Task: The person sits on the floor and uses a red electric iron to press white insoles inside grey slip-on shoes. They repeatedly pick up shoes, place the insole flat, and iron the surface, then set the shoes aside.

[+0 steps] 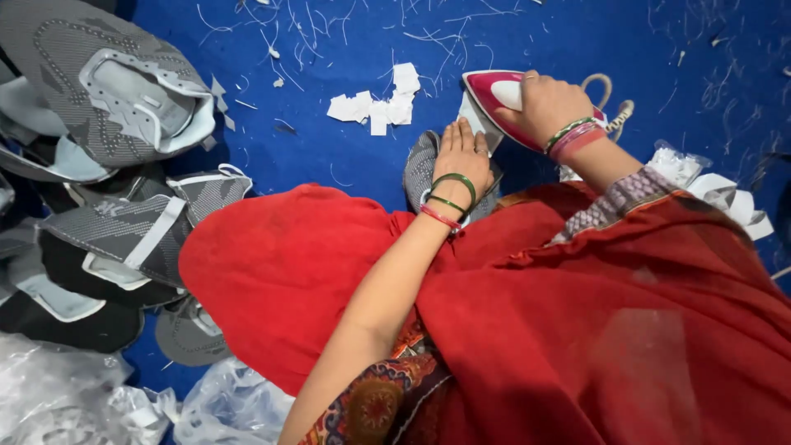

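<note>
On the blue surface ahead of my knees, my left hand lies flat, fingers spread, pressing down a grey knit shoe upper; nothing is clasped in that grip. Most of the upper is hidden under my hand and the red cloth over my lap, so I cannot make out its full outline. My right hand is closed around the handle of a red and white iron, its pointed nose just beside my left fingertips. The handle itself is covered by my fingers, and the iron's rear and braided cord are partly behind my wrist. A white strip beneath the nose is hard to identify. White paper scraps lie near, and stacked grey uppers are cut off at the left edge.
</note>
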